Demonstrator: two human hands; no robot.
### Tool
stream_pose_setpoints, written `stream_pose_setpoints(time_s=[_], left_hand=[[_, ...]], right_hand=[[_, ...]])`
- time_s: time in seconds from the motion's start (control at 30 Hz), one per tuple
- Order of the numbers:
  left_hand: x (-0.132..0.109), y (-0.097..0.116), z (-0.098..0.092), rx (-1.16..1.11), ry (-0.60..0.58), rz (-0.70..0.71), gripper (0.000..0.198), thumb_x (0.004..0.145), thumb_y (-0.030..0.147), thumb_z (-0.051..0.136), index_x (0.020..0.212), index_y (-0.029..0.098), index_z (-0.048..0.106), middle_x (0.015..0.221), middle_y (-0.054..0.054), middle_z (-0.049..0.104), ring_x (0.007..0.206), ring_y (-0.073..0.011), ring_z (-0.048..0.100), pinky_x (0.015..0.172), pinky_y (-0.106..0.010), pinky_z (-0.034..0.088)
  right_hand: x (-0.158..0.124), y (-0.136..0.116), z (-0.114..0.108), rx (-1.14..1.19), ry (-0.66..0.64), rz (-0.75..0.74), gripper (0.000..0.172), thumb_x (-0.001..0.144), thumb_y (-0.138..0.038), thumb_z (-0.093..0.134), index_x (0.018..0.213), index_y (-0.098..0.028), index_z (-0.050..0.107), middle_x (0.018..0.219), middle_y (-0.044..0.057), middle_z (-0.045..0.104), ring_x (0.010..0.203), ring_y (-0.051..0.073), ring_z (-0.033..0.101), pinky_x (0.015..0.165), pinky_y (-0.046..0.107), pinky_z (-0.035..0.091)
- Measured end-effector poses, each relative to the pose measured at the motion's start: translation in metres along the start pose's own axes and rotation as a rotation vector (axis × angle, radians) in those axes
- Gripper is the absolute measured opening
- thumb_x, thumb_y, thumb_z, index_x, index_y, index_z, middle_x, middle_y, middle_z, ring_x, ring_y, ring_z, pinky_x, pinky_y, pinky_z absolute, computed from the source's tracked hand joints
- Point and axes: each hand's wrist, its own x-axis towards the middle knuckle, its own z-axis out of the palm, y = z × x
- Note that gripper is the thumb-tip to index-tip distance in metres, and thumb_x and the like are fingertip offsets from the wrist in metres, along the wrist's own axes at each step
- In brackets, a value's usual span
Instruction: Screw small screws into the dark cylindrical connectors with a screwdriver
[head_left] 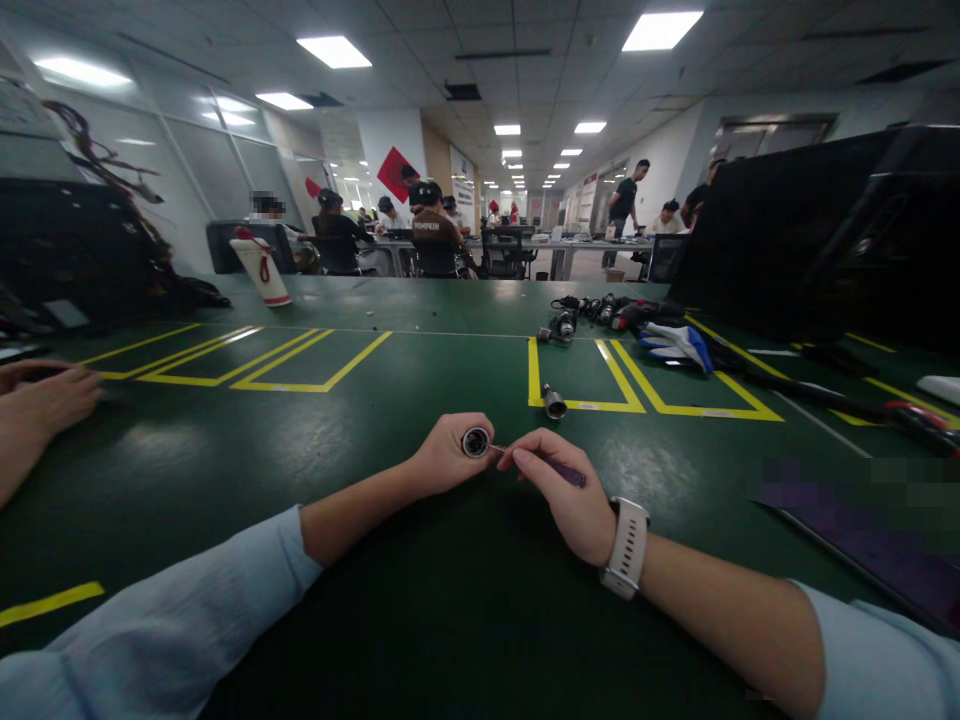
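Note:
My left hand (444,457) is closed round a small round metal part (475,442), its open end facing me. My right hand (559,493), with a white watch at the wrist, pinches a thin purple-handled tool (561,471) whose tip points into that part. Both hands rest low over the dark green table (315,440), near its front middle. A second small metal cylinder (554,402) lies on the table just beyond my hands, on a yellow line.
A heap of similar black and metal parts (592,312) and a blue-white glove (675,343) lie at the back right. Another person's hand (41,395) rests at the left edge. Black cases stand at both sides; a white bottle (262,268) at the back left.

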Motion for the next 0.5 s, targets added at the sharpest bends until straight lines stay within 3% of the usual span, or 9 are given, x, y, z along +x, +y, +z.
stream_pose_setpoints(time_s=[0.5], left_hand=[[-0.0006,0.0007,0.0003,0.220,-0.106,0.088,0.012,0.068,0.024,0.060,0.068,0.015,0.051,0.063,0.002,0.051,0.058,-0.0099,0.048,0.052,-0.021,0.036]], right_hand=[[0.0020,0.0053,0.0014,0.042,-0.088,0.020,0.015,0.082,-0.025,0.050,0.074,-0.019,0.059,0.074,0.000,0.059,0.074,0.015,0.056,0.069,0.031,0.043]])
